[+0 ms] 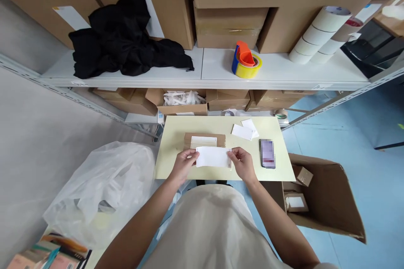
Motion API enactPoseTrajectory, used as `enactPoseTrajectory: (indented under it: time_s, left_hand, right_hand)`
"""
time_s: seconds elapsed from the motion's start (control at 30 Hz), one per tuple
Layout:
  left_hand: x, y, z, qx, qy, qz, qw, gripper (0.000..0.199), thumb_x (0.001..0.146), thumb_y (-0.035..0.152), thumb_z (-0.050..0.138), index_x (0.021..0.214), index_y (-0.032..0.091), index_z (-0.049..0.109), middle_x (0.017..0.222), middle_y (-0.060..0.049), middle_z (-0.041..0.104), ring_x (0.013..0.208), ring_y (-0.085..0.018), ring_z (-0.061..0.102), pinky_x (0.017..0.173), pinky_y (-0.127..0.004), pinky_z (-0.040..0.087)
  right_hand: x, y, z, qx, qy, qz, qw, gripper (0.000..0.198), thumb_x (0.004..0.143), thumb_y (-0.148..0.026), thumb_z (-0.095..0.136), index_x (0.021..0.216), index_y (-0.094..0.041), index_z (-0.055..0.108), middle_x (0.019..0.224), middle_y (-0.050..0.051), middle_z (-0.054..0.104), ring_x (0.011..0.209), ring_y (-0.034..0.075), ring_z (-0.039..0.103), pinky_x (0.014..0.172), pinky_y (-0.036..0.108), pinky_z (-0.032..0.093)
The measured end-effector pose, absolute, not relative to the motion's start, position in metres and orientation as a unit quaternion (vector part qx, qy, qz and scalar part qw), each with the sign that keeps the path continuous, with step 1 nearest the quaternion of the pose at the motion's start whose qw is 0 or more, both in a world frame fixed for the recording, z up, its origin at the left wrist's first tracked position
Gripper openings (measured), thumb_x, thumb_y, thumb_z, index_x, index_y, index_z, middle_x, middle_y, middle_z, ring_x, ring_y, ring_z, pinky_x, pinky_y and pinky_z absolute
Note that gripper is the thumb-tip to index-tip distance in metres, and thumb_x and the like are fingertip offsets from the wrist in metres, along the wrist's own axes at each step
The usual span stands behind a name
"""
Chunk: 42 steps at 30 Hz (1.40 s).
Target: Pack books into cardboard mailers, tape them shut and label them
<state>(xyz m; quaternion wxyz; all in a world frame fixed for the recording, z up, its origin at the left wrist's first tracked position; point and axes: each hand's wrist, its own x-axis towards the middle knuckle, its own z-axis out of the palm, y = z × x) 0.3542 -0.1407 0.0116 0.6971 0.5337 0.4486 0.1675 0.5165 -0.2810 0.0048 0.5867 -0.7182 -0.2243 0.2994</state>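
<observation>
Between my two hands a white paper label [213, 157] is stretched out flat over the front of a pale yellow table [170, 168]. My left hand [185, 163] pinches its left edge with thumb and fingers. On the other side, my right hand [242, 162] grips the right edge the same way. Just behind the label lies a small brown cardboard box [221, 139], partly covered by it, with a white label [203, 141] on its top. Several loose white labels [242, 131] rest towards the table's back right.
A phone [267, 154] lies at the table's right. Beside the table stands an open carton [328, 193] with small boxes inside. A large plastic bag [107, 176] is at the left. The shelf [217, 65] ahead holds a yellow tape roll in a dispenser [246, 62], black cloth [123, 42] and tape rolls [320, 33].
</observation>
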Motion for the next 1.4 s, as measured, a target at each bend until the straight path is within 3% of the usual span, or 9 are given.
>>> enactPoseTrajectory:
  time_s: [0.17,0.3,0.4,0.53,0.7,1.07,1.17,1.3,1.4]
  left_hand:
    - [0.339,-0.139,-0.006,0.686,0.465,0.16,0.537,0.027,0.069,0.046,0.063,0.069,0.02,0.067,0.076,-0.004,0.07,0.075,-0.019,0.064,0.07,-0.03,0.051]
    - [0.338,-0.122,-0.018,0.716,0.451,0.141,0.513,0.025,0.074,0.043,0.059,0.074,0.019,0.066,0.064,0.0,0.065,0.056,-0.014,0.059,0.057,-0.026,0.047]
    - [0.346,-0.099,-0.03,0.723,0.449,0.139,0.506,0.023,0.074,0.039,0.06,0.084,0.018,0.064,0.065,0.0,0.066,0.06,-0.015,0.062,0.06,-0.026,0.048]
    - [0.361,-0.068,-0.044,0.732,0.496,0.1,0.456,0.043,0.069,0.032,0.067,0.108,0.018,0.055,0.075,-0.002,0.072,0.073,-0.018,0.068,0.071,-0.029,0.05]
    - [0.372,-0.053,-0.046,0.774,0.499,0.053,0.387,0.044,0.072,0.033,0.067,0.11,0.019,0.049,0.08,-0.004,0.074,0.087,-0.021,0.068,0.08,-0.032,0.047]
    - [0.379,-0.053,-0.046,0.811,0.496,-0.002,0.31,0.041,0.075,0.033,0.063,0.111,0.022,0.044,0.084,-0.004,0.075,0.097,-0.023,0.066,0.073,-0.031,0.044]
    - [0.382,-0.049,-0.044,0.82,0.501,-0.019,0.275,0.048,0.073,0.036,0.065,0.113,0.021,0.042,0.081,-0.005,0.073,0.094,-0.026,0.066,0.076,-0.034,0.043]
    - [0.375,-0.039,-0.046,0.816,0.519,-0.023,0.254,0.061,0.066,0.044,0.07,0.115,0.02,0.041,0.092,-0.007,0.069,0.095,-0.028,0.064,0.08,-0.037,0.045]
    - [0.364,-0.04,-0.051,0.857,0.455,0.056,0.235,0.04,0.076,0.035,0.061,0.11,0.019,0.049,0.106,-0.011,0.064,0.104,-0.026,0.06,0.084,-0.036,0.046]
  right_hand:
    - [0.503,-0.289,-0.012,-0.733,-0.197,0.308,0.574,0.039,0.073,-0.057,0.063,0.072,-0.017,0.061,0.063,0.001,0.058,0.056,0.013,0.046,0.056,0.026,0.038]
    - [0.504,-0.275,-0.031,-0.732,-0.19,0.325,0.568,0.042,0.07,-0.059,0.063,0.075,-0.017,0.063,0.067,0.002,0.062,0.056,0.014,0.048,0.055,0.026,0.039]
    - [0.51,-0.255,-0.042,-0.751,-0.201,0.31,0.548,0.04,0.073,-0.057,0.06,0.078,-0.017,0.064,0.066,0.003,0.064,0.055,0.014,0.05,0.054,0.026,0.04]
    - [0.518,-0.229,-0.052,-0.809,-0.236,0.266,0.468,0.029,0.079,-0.047,0.054,0.079,-0.019,0.064,0.064,0.001,0.065,0.055,0.015,0.054,0.055,0.026,0.041]
    - [0.522,-0.21,-0.059,-0.87,-0.264,0.218,0.354,0.019,0.082,-0.037,0.052,0.083,-0.022,0.064,0.074,0.003,0.069,0.068,0.018,0.061,0.062,0.028,0.042]
    - [0.516,-0.195,-0.061,-0.922,-0.313,0.163,0.159,0.017,0.087,-0.031,0.049,0.092,-0.023,0.063,0.081,0.006,0.07,0.081,0.022,0.063,0.067,0.03,0.039]
    - [0.514,-0.191,-0.056,-0.924,-0.34,0.141,0.102,0.023,0.087,-0.031,0.05,0.104,-0.02,0.06,0.085,0.01,0.069,0.086,0.025,0.063,0.075,0.035,0.037]
    - [0.517,-0.196,-0.053,-0.931,-0.334,0.121,0.089,0.052,0.085,-0.037,0.053,0.131,-0.016,0.041,0.094,0.013,0.068,0.089,0.028,0.061,0.081,0.04,0.036]
    - [0.518,-0.206,-0.053,-0.921,-0.363,0.092,0.104,0.048,0.089,-0.032,0.045,0.134,-0.015,0.04,0.11,0.016,0.064,0.1,0.03,0.056,0.084,0.041,0.036]
